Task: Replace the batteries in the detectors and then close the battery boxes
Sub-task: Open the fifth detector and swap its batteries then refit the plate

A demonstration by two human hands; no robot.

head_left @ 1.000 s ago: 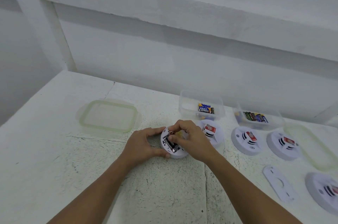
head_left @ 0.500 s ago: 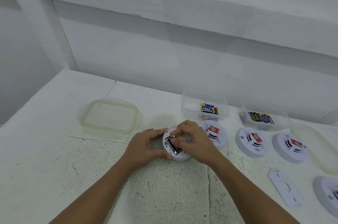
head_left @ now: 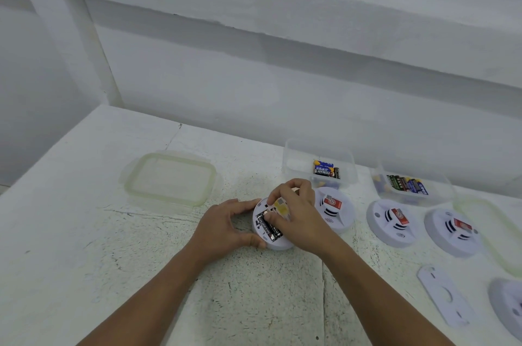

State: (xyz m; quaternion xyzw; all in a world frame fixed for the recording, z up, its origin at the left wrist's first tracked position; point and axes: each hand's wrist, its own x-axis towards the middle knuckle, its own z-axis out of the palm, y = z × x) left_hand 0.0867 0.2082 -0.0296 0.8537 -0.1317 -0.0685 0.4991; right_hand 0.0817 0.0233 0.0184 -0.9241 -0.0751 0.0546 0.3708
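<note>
Grips the rim of an upturned detector with the left hand, on a white table. Pinches the batteries in its open compartment with the right hand, thumb on top, fingers curled. Behind, left: a plastic lid. Right: three more detectors in a row, face up.

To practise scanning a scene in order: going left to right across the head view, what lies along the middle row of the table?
From the left: clear lid → left hand → opened detector → second detector → third detector → fourth detector. The right hand overlaps two detectors, so it is left out.
</note>
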